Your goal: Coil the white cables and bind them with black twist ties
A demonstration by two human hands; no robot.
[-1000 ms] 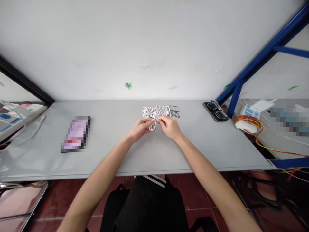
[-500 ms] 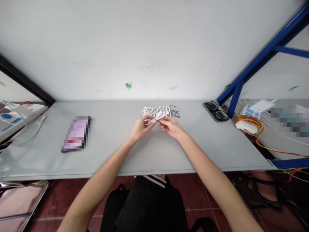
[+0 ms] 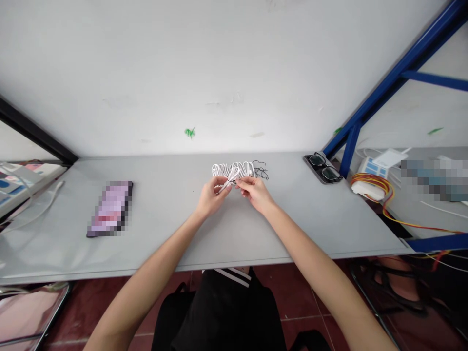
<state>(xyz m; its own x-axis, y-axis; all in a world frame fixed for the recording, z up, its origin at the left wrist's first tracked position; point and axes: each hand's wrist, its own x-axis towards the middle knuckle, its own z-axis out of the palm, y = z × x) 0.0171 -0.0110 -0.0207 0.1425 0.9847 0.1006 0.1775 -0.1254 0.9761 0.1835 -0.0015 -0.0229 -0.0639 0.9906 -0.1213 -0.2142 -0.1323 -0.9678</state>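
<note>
"Head cam: what's in the fingers?"
"Smooth white cable bundle [image 3: 236, 172], looped, over mid-table [image 3: 164, 209]. Left hand [image 3: 211, 197] has it pinched; right hand [image 3: 256, 193] has thumb and forefinger closed on the thin black tie [image 3: 233, 182] round it."
"Around that?"
"White coils [image 3: 219, 169] just beyond, partly blocked by the hands; wiry black ties [image 3: 262, 171] right of those. Glasses [image 3: 324, 165] far right, pixelated purple slab [image 3: 110, 207] left."

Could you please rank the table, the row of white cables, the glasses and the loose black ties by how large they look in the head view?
1. Table
2. Row of white cables and glasses: too close in apparent size to rank apart
3. Loose black ties
</note>
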